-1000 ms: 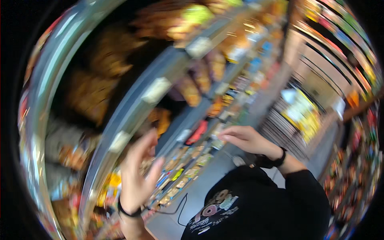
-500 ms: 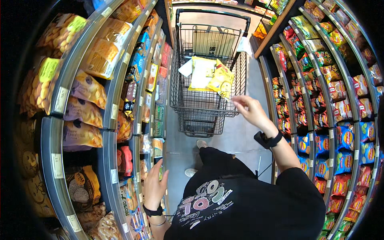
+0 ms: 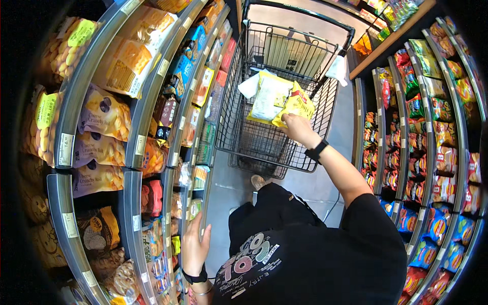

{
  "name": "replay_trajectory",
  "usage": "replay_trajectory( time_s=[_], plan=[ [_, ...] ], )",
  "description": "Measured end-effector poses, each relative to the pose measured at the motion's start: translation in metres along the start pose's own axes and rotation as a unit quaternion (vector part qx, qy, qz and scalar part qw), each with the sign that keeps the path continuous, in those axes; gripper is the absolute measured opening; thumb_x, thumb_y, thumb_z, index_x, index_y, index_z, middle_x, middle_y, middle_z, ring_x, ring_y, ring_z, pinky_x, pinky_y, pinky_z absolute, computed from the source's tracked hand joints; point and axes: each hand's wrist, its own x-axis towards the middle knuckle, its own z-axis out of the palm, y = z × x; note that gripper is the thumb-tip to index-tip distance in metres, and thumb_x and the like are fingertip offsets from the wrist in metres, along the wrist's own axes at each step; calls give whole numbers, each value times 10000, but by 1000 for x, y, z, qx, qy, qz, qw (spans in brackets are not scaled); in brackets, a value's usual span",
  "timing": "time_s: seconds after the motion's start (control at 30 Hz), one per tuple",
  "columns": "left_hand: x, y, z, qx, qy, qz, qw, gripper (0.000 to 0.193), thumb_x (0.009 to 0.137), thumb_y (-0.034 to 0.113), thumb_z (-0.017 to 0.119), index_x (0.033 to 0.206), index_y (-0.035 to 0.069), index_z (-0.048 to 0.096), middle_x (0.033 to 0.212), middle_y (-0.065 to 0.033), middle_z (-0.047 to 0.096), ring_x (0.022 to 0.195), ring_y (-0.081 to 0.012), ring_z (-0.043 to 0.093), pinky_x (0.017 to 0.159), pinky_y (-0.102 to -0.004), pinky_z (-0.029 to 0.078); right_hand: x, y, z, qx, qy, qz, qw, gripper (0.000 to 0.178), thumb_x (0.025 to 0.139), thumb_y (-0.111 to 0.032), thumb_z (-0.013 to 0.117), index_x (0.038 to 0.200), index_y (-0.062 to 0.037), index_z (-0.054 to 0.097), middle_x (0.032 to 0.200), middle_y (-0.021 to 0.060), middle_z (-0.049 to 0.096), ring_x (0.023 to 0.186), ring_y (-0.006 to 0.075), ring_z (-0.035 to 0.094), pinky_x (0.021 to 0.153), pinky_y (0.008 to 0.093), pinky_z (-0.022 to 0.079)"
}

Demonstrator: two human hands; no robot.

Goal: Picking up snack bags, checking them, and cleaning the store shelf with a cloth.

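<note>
A black wire shopping cart (image 3: pixel 231 109) stands ahead of me. Inside it lie a yellow snack bag (image 3: pixel 300 103), a white-and-yellow package (image 3: pixel 268 96) to its left and a small white piece (image 3: pixel 247 87), perhaps paper. My right hand (image 3: pixel 300 128) reaches over the cart's near rim, its bent fingers closed at the lower edge of the yellow snack bag; the fingertips are partly hidden. Low at the left, my left hand (image 3: pixel 195 246) hangs beside the shelf with its fingers stretched out and nothing in them.
Shelves close in on both sides. On the left are purple bags of crunchy rolls (image 3: pixel 104 114), bread packs (image 3: pixel 134 56) and a brown-and-yellow bag (image 3: pixel 99 231). To the right stand rows of chip bags (image 3: pixel 437 223). A white bag (image 3: pixel 336 68) hangs on the cart's right side.
My right hand has moved forward into the cart, down to the yellow snack bag. My left hand stays low by the shelf. The view has shifted, so the cart appears farther right and larger.
</note>
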Motion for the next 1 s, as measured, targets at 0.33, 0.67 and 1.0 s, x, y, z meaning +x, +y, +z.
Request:
replay_trajectory(
  time_s=[0.33,0.67,1.0],
  plan=[
    [-14,-2,-4,4,47,-34,998,404,848,105,603,1215,-34,506,1124,-256,579,1017,-404,570,843,-412,470,38,13,69,-151,-64,-15,986,329,770,-387,658,822,-64,624,715,100,657,673,238,660,572,351,510],
    [2,2,-11,-31,59,-10,998,370,860,109,599,1193,-34,522,1110,-242,591,1029,-371,583,874,-385,462,9,10,-47,27,128,6,991,192,822,-230,547,728,-62,543,645,142,596,609,325,609,566,430,478],
    [43,37,-24,-551,-102,53,827,536,983,156,395,1447,83,137,1398,-173,350,1215,-289,459,995,-405,396,-61,-151,-207,66,241,-361,898,205,681,-97,661,613,-91,467,586,48,471,527,226,515,485,334,424]
  ],
)
